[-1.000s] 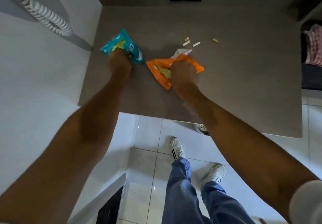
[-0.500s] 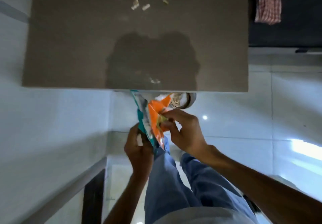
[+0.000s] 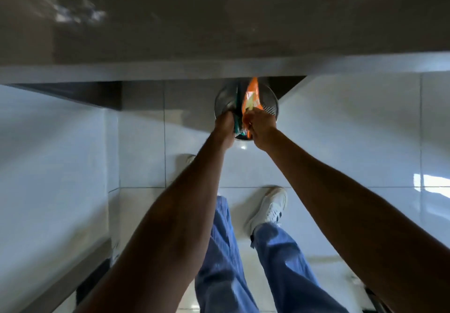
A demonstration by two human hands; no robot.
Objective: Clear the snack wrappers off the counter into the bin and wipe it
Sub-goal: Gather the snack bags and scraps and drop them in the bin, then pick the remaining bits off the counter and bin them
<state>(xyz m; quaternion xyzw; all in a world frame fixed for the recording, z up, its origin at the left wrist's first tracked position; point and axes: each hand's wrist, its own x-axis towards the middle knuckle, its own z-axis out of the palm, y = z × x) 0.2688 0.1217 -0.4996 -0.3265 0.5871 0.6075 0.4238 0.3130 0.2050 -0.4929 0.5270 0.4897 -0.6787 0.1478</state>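
Observation:
A round metal mesh bin (image 3: 269, 108) stands on the floor, partly under the front edge of the grey counter (image 3: 219, 20). Both my hands reach down over its mouth. My left hand (image 3: 225, 127) is closed on the teal wrapper (image 3: 237, 122), of which only a thin edge shows. My right hand (image 3: 261, 127) pinches the orange wrapper (image 3: 252, 98), which stands upright above the bin opening. The two wrappers are pressed side by side. The counter top is blurred and the small scraps on it cannot be made out.
White glossy floor tiles (image 3: 341, 142) spread around the bin. A white wall or cabinet side (image 3: 48, 154) runs along the left. My legs in blue trousers (image 3: 219, 251) and a white shoe (image 3: 270, 210) stand behind the bin.
Both hands carried the teal and orange wrappers off the counter, down past its edge, and now hold them over the bin. The view tilted down toward the floor.

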